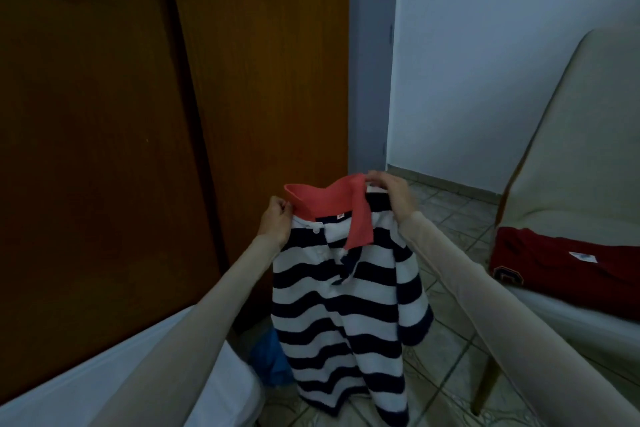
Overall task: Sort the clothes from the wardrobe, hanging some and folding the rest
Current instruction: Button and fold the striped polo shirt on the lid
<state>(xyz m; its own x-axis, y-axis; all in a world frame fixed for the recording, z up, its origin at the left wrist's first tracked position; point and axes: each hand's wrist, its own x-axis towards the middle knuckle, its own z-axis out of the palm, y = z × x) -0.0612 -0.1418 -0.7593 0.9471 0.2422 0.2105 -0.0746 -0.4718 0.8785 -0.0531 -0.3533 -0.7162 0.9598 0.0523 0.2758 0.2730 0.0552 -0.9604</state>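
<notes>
The two forearms in pale beige sleeves (194, 319) lie nearest the camera, reaching forward from the lower corners of the view. The left hand (275, 222) pinches the left end of the coral collar (332, 198) of the striped polo shirt (343, 308); its fingers (282, 206) are curled onto the collar edge. The right hand (391, 194) grips the right shoulder of the shirt at the collar, fingers curled over the fabric.

The shirt hangs in the air between both hands, front toward the camera, with navy and white horizontal stripes. Its collar is raised, and one collar point falls down over the buttoned placket. One sleeve hangs along the right side. The hem reaches near the tiled floor (446, 350).

A brown wooden wardrobe door (104, 114) fills the left side. A beige chair (588, 135) stands at the right, carrying a red garment (561, 263) on its seat. A blue item (273, 360) lies low, behind the shirt; its identity cannot be determined. White fabric (221, 392) lies at the lower left.
</notes>
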